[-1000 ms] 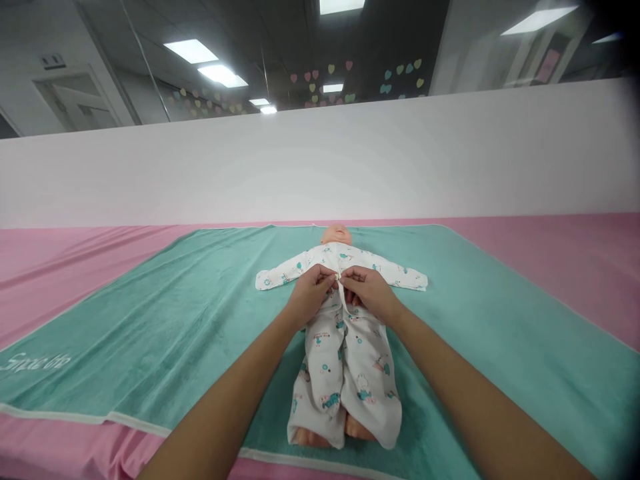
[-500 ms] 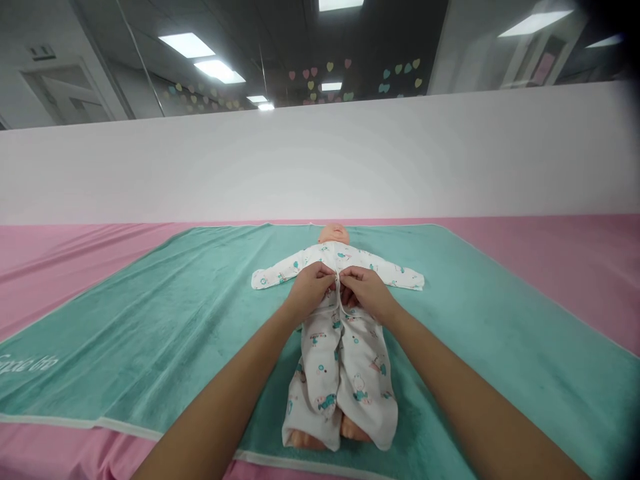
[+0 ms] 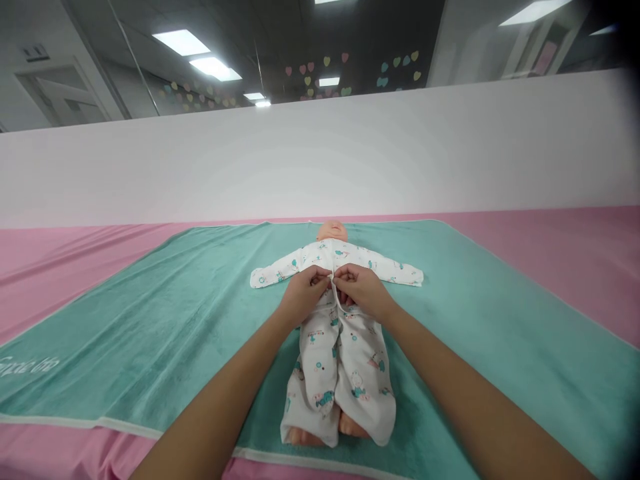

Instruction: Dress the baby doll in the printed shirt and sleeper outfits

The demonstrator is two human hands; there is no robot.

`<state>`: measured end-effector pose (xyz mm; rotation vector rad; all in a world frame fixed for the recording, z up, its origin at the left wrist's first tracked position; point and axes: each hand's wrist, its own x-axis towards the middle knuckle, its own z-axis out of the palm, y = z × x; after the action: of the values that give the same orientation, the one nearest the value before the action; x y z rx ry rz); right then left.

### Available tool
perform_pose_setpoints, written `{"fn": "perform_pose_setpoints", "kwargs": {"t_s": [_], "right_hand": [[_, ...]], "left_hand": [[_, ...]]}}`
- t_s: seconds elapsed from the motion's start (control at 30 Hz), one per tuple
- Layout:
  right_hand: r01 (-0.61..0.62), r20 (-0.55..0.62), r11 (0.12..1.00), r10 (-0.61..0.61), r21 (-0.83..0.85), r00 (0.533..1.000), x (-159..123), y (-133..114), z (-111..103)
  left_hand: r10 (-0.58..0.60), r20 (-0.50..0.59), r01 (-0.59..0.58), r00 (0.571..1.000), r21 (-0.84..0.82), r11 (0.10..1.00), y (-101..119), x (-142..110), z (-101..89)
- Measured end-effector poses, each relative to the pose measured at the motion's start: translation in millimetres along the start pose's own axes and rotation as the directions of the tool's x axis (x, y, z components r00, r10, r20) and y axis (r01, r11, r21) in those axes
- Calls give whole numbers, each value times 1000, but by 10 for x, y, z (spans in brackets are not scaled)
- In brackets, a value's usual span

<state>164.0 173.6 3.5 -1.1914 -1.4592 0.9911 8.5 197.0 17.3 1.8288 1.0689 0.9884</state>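
A baby doll [image 3: 333, 231] lies on its back on a teal towel [image 3: 165, 313], head away from me. It wears a white romper [image 3: 345, 360] printed with small teal figures, sleeves spread to both sides, bare feet showing at the near end. My left hand [image 3: 303, 295] and my right hand [image 3: 363, 290] meet at the doll's chest. Each hand pinches one edge of the romper's front opening, fingers closed on the cloth. Below my hands the front opening runs down between the legs.
The towel lies on a pink sheet [image 3: 60, 260] that covers the wide surface. A white partition wall [image 3: 320, 160] stands right behind it. Above the wall, glass shows ceiling lights and paper hearts.
Both hands stay pinched at the romper's chest, shifting very slightly toward me along the opening. The view has tilted a little.
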Motion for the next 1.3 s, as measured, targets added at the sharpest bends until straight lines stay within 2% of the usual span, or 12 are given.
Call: {"fn": "perform_pose_setpoints", "kwargs": {"t_s": [0.27, 0.5, 0.63, 1.03, 1.23, 1.3], "right_hand": [[39, -38, 997, -42, -73, 998, 3, 51, 31], [114, -146, 933, -173, -341, 974, -27, 48, 120], [140, -147, 894, -221, -426, 964, -40, 17, 145], [75, -93, 970, -98, -231, 991, -42, -10, 88], [28, -148, 984, -54, -175, 988, -22, 12, 87], [17, -146, 987, -40, -159, 989, -17, 7, 88]], "left_hand": [[71, 30, -73, 997, 55, 996, -41, -26, -21], [76, 0, -76, 997, 77, 994, -25, -17, 8], [44, -60, -38, 997, 97, 995, 3, 24, 42], [101, -64, -87, 993, 193, 977, 22, 60, 45], [168, -72, -120, 983, 436, 892, 12, 57, 105], [181, -59, -133, 982, 466, 875, -2, 60, 116]]}}
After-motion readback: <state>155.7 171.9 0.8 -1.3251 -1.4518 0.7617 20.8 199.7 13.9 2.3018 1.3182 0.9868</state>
